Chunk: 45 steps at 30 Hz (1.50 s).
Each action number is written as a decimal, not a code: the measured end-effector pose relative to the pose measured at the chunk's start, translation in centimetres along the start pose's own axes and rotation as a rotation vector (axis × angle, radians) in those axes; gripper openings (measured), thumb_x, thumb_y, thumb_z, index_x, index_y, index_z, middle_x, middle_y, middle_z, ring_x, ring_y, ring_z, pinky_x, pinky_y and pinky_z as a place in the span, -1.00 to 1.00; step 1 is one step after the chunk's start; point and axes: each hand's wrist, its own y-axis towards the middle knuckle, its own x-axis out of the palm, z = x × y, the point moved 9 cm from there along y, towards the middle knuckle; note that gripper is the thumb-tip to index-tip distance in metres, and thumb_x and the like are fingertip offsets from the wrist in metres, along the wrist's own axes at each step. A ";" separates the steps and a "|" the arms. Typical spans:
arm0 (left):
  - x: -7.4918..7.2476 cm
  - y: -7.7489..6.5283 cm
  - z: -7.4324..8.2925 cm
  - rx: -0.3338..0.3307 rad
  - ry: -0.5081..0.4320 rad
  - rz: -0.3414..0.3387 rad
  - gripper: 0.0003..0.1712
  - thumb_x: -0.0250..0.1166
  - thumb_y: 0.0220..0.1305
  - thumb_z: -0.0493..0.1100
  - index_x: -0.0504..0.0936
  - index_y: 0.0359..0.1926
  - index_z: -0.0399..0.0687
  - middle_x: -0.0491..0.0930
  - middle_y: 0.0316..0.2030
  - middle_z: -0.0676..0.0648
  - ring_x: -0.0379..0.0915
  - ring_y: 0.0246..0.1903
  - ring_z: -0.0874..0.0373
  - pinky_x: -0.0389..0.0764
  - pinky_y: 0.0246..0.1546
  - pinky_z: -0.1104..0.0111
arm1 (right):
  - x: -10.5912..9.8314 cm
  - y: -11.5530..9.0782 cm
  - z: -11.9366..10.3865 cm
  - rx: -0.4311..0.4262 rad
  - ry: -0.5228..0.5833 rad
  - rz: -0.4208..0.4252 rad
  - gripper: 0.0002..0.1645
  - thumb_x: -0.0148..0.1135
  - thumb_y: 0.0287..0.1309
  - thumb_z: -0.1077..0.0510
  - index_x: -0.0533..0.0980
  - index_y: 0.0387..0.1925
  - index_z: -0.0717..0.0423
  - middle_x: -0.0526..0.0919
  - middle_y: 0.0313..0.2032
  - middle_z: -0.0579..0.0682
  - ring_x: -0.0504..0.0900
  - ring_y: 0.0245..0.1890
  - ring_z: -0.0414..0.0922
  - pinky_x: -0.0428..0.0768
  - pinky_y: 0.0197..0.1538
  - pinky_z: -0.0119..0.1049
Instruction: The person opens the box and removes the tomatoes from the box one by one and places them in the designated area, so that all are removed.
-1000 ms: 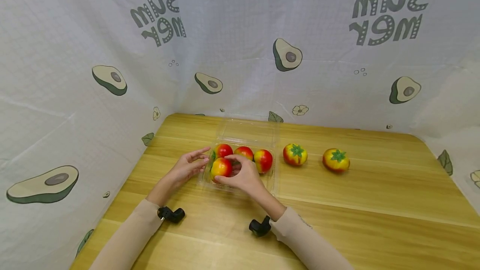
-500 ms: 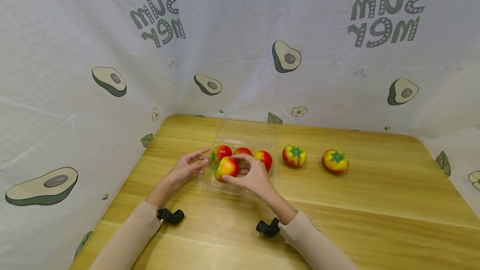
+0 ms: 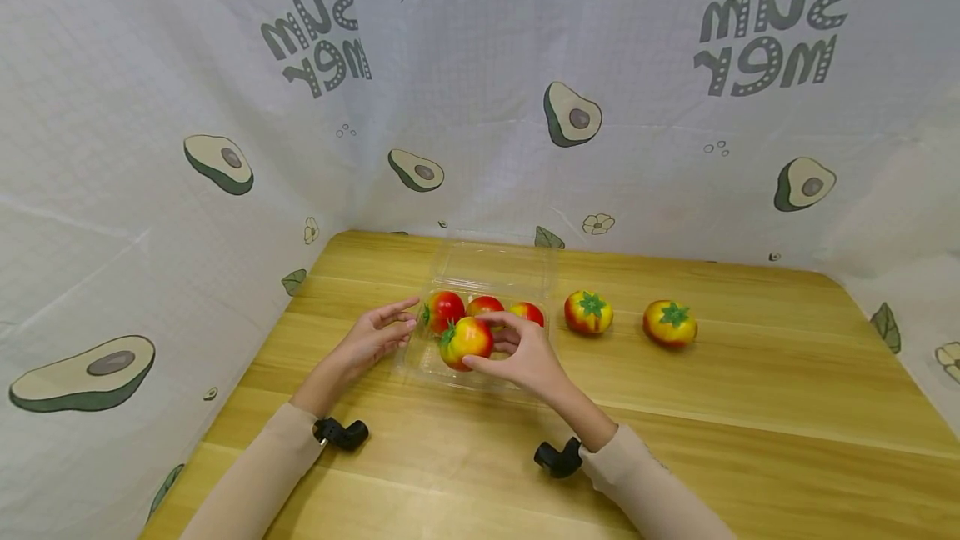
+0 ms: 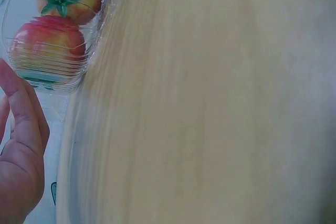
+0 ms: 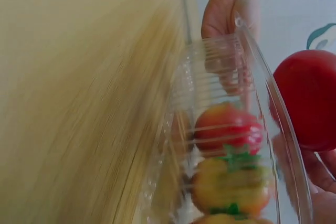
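My right hand [image 3: 525, 357] grips a red-and-yellow tomato [image 3: 467, 342] with a green calyx, thumb on the near side and fingers behind. It is above the front part of a clear plastic clamshell box [image 3: 431, 375]. In the right wrist view the held tomato [image 5: 307, 100] is apart from the others, beyond the box wall. Three more tomatoes sit in the box's back row: a left one [image 3: 444, 312], a middle one [image 3: 484, 305] and a right one [image 3: 528, 312]. My left hand [image 3: 372, 335] stays beside the box's left end, fingers extended, holding nothing.
The box's clear lid [image 3: 495, 265] lies folded back behind it. To the right on the wooden table [image 3: 712, 423] are two more tomatoes, a nearer one [image 3: 588, 312] and a farther one [image 3: 670, 323]. A printed cloth [image 3: 480, 90] hangs around the back and sides.
My right hand has carried the tomato rightward from the box's front left, and its green calyx has turned into view. The left hand holds its place.
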 end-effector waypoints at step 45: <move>-0.3 0.1 -0.3 -0.036 -0.021 0.036 -0.40 0.18 0.44 -0.34 0.30 0.45 -0.23 0.48 -0.04 -0.14 0.42 -0.39 0.23 0.55 -0.36 0.52 | -7.2 -2.7 0.8 -0.144 0.139 0.054 -0.31 0.44 -0.03 0.52 0.39 0.17 0.48 0.46 0.14 0.32 0.56 0.07 -0.20 0.56 0.11 -0.38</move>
